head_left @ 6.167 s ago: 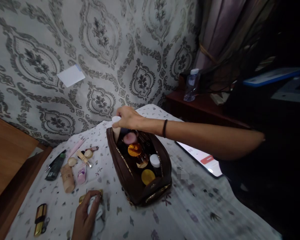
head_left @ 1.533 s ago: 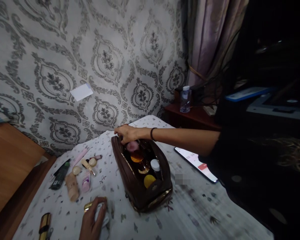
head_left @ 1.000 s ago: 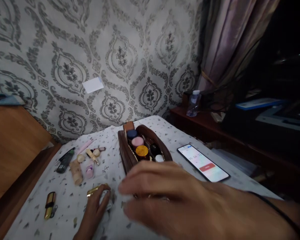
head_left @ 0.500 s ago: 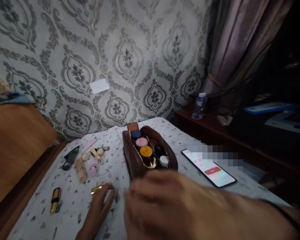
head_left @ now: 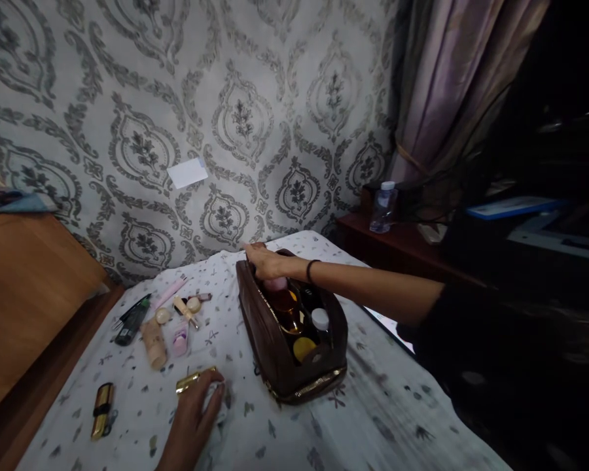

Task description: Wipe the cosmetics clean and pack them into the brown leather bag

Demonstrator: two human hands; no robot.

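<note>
A brown makeup bag (head_left: 255, 314) lies unzipped on the bed, its gold zip running round the opening. Inside sit several jars and bottles, among them a white-capped bottle (head_left: 320, 319) and a yellow lid (head_left: 304, 348). My right hand (head_left: 265, 261) reaches across the bag, its fingers closed round the tab at the far end; the fingertips are partly hidden. My left hand (head_left: 196, 409) rests on the sheet, fingers curved and apart, against a gold lipstick tube (head_left: 189, 381). Another gold tube with a black band (head_left: 103, 411) lies farther left.
Several cosmetics are grouped left of the bag, including a beige tube (head_left: 153, 343), a small pink bottle (head_left: 180, 340) and a dark green bottle (head_left: 132, 324). A phone (head_left: 387, 327) lies partly behind my right arm. A water bottle (head_left: 383, 208) stands on the dark ledge.
My right hand has moved from the near side of the bag to its far end and closed on the tab there. The bag's near end now shows. My left hand stays by the gold tube.
</note>
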